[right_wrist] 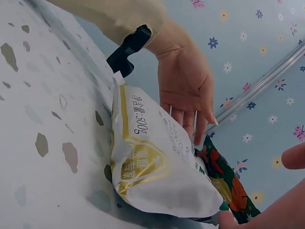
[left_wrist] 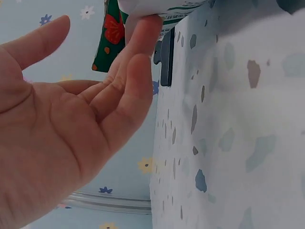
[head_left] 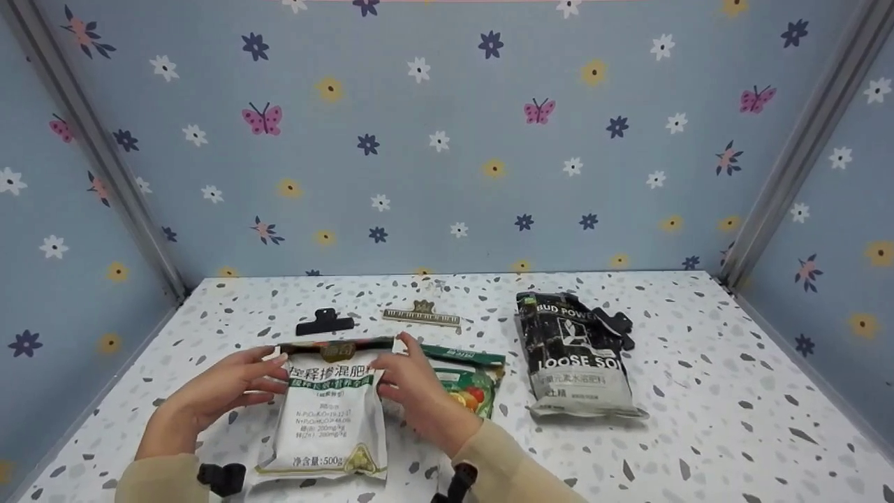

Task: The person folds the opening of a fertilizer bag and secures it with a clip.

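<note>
A white fertilizer bag (head_left: 332, 419) lies label up at front left, its top folded over. The left hand (head_left: 220, 391) is at the bag's upper left edge, fingers extended; in the left wrist view this hand (left_wrist: 71, 124) has its thumb apart and fingertips against the white bag (left_wrist: 147, 6). At the upper right edge, the right hand (head_left: 422, 395) touches the bag with its fingers. The right wrist view shows the bag's side (right_wrist: 162, 167), its green and red flap (right_wrist: 228, 183) standing up, and the right hand (right_wrist: 281, 205) with its thumb apart.
Behind the white bag lie a black clip (head_left: 325, 323) and a clip with a piano-key pattern (head_left: 422, 316). A green bag (head_left: 478, 381) is partly hidden by the right hand. To the right lies a black and grey bag (head_left: 576, 363) with a black clip (head_left: 616, 325) at its upper right.
</note>
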Demonstrator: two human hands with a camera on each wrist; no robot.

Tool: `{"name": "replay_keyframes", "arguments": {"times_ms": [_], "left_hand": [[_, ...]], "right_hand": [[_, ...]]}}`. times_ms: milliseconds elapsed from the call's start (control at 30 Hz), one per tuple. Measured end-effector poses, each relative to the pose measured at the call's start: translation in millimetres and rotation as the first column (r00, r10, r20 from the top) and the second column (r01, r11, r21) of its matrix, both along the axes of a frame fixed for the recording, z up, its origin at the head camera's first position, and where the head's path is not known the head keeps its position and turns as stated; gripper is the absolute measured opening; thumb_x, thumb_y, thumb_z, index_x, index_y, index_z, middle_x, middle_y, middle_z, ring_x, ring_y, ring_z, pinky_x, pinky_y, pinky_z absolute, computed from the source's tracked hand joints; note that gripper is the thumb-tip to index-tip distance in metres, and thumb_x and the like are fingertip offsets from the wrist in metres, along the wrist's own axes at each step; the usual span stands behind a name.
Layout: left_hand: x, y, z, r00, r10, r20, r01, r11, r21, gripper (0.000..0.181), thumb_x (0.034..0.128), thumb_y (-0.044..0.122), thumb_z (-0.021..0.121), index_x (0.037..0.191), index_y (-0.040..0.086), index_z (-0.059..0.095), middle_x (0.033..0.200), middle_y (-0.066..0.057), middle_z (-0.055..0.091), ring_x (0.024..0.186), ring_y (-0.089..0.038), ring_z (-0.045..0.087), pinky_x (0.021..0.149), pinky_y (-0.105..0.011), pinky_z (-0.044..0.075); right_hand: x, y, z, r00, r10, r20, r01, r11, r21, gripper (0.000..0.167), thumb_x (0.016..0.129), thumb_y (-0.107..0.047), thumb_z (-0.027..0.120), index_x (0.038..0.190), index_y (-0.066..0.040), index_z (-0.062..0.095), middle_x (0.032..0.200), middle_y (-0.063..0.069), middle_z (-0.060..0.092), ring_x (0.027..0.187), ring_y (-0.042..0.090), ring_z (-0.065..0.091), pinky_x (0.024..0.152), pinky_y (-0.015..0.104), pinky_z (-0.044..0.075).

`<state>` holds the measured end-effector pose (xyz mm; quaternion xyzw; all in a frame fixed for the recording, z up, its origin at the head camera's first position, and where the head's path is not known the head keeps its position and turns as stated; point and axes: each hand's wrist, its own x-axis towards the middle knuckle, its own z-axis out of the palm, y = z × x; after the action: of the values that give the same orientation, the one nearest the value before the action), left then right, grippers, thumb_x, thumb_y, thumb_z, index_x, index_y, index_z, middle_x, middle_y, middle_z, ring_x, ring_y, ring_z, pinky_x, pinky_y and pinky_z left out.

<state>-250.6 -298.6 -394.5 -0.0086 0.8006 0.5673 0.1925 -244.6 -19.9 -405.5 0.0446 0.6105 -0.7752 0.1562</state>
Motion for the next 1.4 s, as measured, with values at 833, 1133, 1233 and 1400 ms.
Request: {"name": "replay_keyframes", "arguments": {"times_ms": [833,1133,1233,1400], "left_hand": [[-3.3,-4.3,0.0,0.978,0.089,-0.189,-0.066,0.99,0.125,0.072,0.102,0.043,0.055,0.145,-0.011,0.033,0.141,-0.021,0.048,0.127,-0.023,0.053,0.101,-0.026,0.045],[3.2,-7.8,-1.8,0.948,0.097,-0.305,-0.051,0.987,0.155,0.054,0.0984,0.027,0.066,0.146,0.008,0.048,0.132,-0.002,0.055,0.113,-0.007,0.06,0.095,-0.024,0.049],[3.9,-7.8,0.0,0.938,0.119,-0.326,-0.076,0.987,0.142,0.05,0.0979,0.03,0.066,0.142,0.011,0.054,0.13,0.003,0.059,0.112,-0.007,0.061,0.093,-0.024,0.05],[3.6,-5.2,4.6,0.921,0.159,-0.356,-0.11,0.982,0.154,0.044,0.0982,0.031,0.065,0.137,0.009,0.06,0.122,0.007,0.064,0.109,-0.008,0.063,0.091,-0.023,0.051]], "right_hand": [[-13.4,17.6,5.6,0.987,0.082,-0.135,-0.076,0.996,0.048,0.049,0.095,-0.015,0.062,0.142,-0.006,0.05,0.125,0.012,0.056,0.104,0.025,0.061,0.096,0.044,0.049],[-19.2,26.0,6.9,0.964,0.125,-0.236,-0.096,0.987,0.13,0.035,0.099,-0.012,0.062,0.132,-0.002,0.057,0.119,0.011,0.059,0.105,0.021,0.062,0.089,0.037,0.054],[-19.8,27.4,8.3,0.953,0.131,-0.272,-0.094,0.985,0.145,0.029,0.098,-0.009,0.062,0.126,-0.001,0.06,0.116,0.011,0.06,0.102,0.02,0.063,0.087,0.036,0.055],[-20.6,26.7,9.0,0.931,0.123,-0.343,-0.068,0.984,0.168,0.019,0.097,-0.003,0.063,0.115,-0.002,0.064,0.105,0.009,0.063,0.093,0.019,0.063,0.084,0.039,0.056]]}}
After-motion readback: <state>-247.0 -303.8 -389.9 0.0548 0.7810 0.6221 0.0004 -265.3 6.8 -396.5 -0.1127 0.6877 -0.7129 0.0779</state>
